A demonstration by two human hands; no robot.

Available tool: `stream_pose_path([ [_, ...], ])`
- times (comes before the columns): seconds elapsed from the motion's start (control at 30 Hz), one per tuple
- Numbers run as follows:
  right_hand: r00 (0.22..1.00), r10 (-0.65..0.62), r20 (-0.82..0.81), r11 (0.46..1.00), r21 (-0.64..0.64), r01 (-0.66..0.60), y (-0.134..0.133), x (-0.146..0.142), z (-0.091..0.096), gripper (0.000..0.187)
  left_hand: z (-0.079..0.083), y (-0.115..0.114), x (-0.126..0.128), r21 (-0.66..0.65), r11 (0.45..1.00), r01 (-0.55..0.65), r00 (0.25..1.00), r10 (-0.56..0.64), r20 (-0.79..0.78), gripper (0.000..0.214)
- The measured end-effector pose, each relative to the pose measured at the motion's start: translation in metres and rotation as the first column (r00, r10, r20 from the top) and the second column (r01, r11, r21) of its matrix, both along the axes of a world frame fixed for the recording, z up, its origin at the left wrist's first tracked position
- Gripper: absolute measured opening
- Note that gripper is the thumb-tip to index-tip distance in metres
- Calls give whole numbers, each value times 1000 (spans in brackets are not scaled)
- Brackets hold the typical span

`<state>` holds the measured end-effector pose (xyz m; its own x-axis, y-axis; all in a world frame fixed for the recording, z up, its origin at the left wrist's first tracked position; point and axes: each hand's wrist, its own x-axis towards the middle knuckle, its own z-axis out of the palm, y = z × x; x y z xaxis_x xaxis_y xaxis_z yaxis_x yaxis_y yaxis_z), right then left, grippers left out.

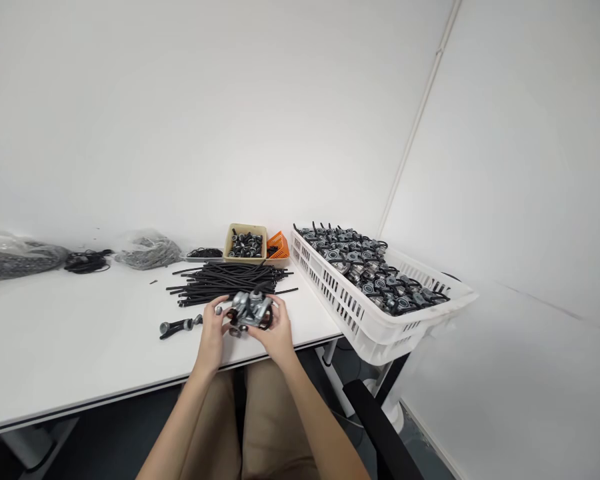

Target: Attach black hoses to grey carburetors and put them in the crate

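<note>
Grey metal fitting with black tubing at its underside sits between my two hands, over the near part of the desk; I cannot tell whether it touches the top.

Beneath my hands and out to either side spreads a flat white desk. To the right of my hands stands a large white slotted plastic crate, its far side hanging out past the desk edge, heaped with grey fittings trailing black tubes, much like the one I hold. Far to the left of my hands, along the wall, lie two clear plastic bags of grey parts, with a black coil of cable between them. Straight ahead of my fingers, just beyond them, lies a loose pile of straight black rubber tubes. Past that pile sits a beige rectangular tray of grey-and-black pieces, with a small orange slotted basket touching its right side. Just left of my hands, apart from them, a small grey metal piece on a black stem lies on the desk.

My left hand is partly closed, fingers curled on the fitting's left side. My right hand is partly closed too, gripping its right side.
</note>
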<state>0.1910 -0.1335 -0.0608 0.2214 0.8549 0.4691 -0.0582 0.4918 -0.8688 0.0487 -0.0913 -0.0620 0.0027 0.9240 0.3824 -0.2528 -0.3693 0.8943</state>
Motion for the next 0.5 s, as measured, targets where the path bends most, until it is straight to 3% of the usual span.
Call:
stream_pose_path([
  [0.1,976,-192,-98,976,86,200,-25,13,29,83,0,1,0,-55,995,85,990,-79,115,52],
  [0.17,934,-345,-94,915,189,357,-53,32,61,86,2,-1,1,-69,993,98,990,-90,112,50],
  [0.2,886,-456,-83,848,261,461,-68,44,80,86,3,-3,1,-77,991,107,990,-99,95,49],
  [0.3,643,-765,-30,562,454,691,-110,89,135,85,7,-8,2,-106,984,140,987,-131,92,48],
  [0.43,400,-912,-94,247,653,716,-136,161,181,90,8,-9,3,-118,979,164,981,-149,123,42],
  [0.5,249,-965,-76,141,654,743,-136,200,191,87,6,-8,3,-114,980,163,985,-155,78,36],
])
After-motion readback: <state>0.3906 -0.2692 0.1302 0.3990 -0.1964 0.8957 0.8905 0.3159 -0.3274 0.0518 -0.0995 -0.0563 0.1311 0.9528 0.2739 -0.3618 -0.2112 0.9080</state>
